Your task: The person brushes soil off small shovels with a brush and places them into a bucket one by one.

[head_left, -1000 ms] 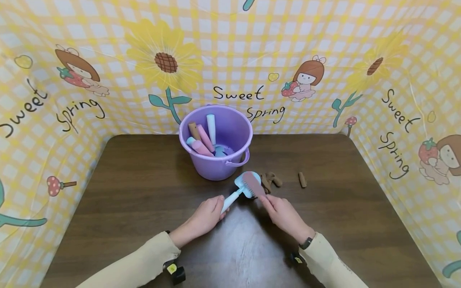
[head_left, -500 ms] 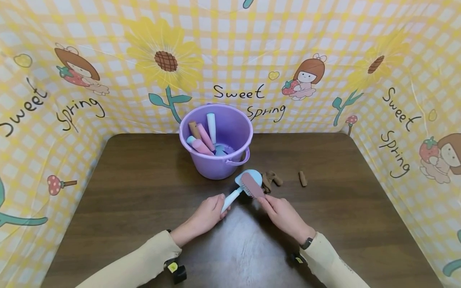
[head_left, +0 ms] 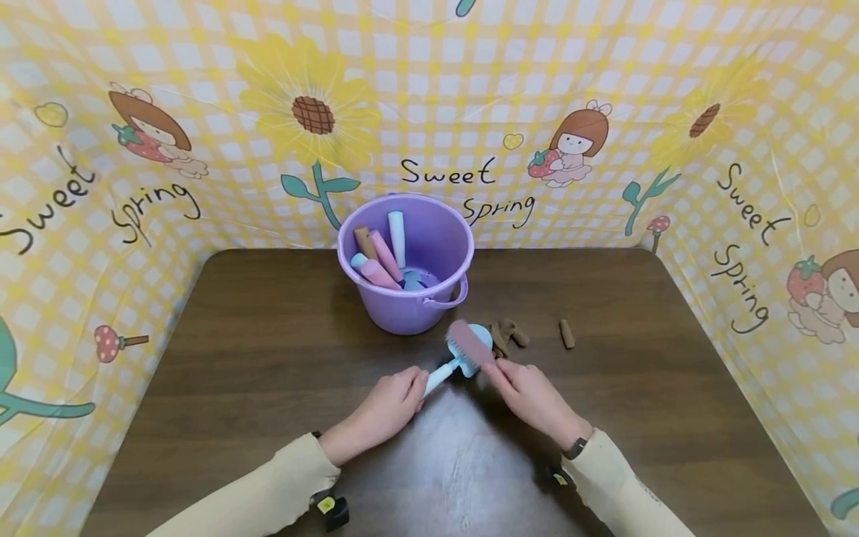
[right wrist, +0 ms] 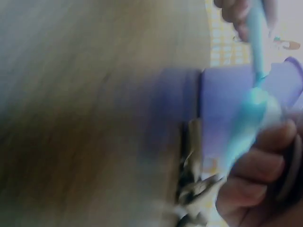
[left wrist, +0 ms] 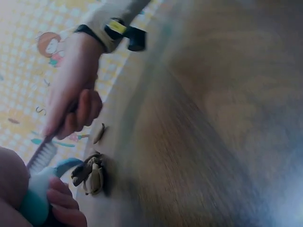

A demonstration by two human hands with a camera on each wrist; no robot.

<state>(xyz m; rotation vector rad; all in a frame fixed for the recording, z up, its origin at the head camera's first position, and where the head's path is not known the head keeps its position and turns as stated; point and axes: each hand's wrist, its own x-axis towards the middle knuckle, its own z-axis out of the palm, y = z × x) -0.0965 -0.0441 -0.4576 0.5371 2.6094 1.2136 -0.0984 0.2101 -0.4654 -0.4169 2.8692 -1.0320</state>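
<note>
A light blue toy shovel is gripped by its handle in my left hand, blade pointing away and to the right. My right hand holds a dusty-pink brush that lies across the view of the blade. In the left wrist view its white bristles show close to the shovel blade; whether they touch it I cannot tell. Just right of the blade, brown clay-like pieces lie in a heap on the table. The right wrist view is blurred, with the shovel beside my right fingers.
Behind the shovel stands a purple bucket holding several tools with pink, brown and light blue handles. One loose brown piece lies farther right on the dark wooden table. Yellow checked cloth walls the back and sides.
The shovel has shifted slightly right with my left hand. Over its blade the brush has moved and now reaches past the blade's left edge. The brown pieces have stayed put.
</note>
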